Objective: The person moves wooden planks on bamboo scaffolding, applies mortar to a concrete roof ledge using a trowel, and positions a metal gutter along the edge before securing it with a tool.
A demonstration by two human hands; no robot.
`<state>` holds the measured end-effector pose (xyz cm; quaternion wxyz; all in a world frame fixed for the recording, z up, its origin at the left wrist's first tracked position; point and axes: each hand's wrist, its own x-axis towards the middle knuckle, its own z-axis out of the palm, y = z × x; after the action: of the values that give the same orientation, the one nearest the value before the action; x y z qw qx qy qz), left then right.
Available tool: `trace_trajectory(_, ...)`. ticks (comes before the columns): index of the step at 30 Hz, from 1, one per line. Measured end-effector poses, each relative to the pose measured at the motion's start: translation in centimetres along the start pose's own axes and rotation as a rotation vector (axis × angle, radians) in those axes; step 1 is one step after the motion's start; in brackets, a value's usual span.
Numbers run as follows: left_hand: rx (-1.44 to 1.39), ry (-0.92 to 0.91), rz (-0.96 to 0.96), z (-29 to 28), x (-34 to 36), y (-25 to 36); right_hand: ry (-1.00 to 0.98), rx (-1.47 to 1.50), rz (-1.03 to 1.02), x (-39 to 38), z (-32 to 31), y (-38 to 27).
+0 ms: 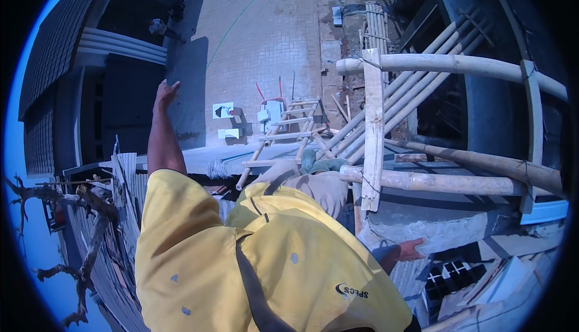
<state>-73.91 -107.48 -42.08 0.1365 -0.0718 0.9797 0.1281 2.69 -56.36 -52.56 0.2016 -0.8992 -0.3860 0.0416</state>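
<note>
My left hand (167,91) is stretched out ahead at the left, holding nothing, its thumb and fingers apart. It hangs in the air above the paved yard (265,36) far below. My right hand (412,249) reaches out low on the right side with fingers extended and nothing visible in it. A rough concrete ledge (449,230) lies nearest to it; whether the hand touches the ledge I cannot tell. Bamboo poles tied to an upright wooden board (373,130) form a railing on my right. Just ahead of my feet a bamboo ladder (289,130) leans down toward the yard.
Below stand a wheelbarrow (272,113) and a white box (223,110). Slanted bamboo poles (416,85) rest beyond the railing. Dry branches (90,241) stick up at the left, and a bundle of pale string (218,169) lies near the edge. Another person (158,27) is at the far left.
</note>
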Motion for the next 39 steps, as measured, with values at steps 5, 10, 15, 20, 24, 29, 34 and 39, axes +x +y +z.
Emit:
trace_trajectory(5, 0.030, -0.107, 0.059, 2.3, 3.7, -2.0, 0.025, 0.085, 0.033, -0.8, -0.4, -0.6)
trace_trajectory(10, -0.020, -0.099, 0.095, 1.0, 7.4, -7.2, -0.080, 0.257, -0.017, -0.9, 0.9, 1.8)
trace_trajectory(15, -0.330, -0.355, 0.078, 5.2, 5.6, -7.4, 0.006, 0.034, -0.018, -1.8, -1.1, -0.8)
trace_trajectory(20, -0.434, -0.291, 0.013, 7.1, 3.6, -9.5, -0.012, 0.022, 0.020, -2.2, -1.2, -1.9)
trace_trajectory(24, -0.472, -0.307, -0.029, 7.6, 2.1, -8.0, -0.035, 0.040, 0.034, -2.2, -1.9, -1.3)
trace_trajectory(29, -0.514, -0.307, -0.046, 7.4, 0.5, -8.9, -0.069, 0.008, 0.039, -2.0, -2.0, -1.9)
trace_trajectory(34, -0.385, -0.299, -0.085, 8.2, 0.4, -8.9, -0.048, -0.012, 0.010, -2.0, -2.4, -3.4)
trace_trajectory(39, -0.193, -0.179, -0.079, 8.3, -2.3, -6.4, -0.069, -0.145, 0.034, -1.6, -0.3, -0.6)
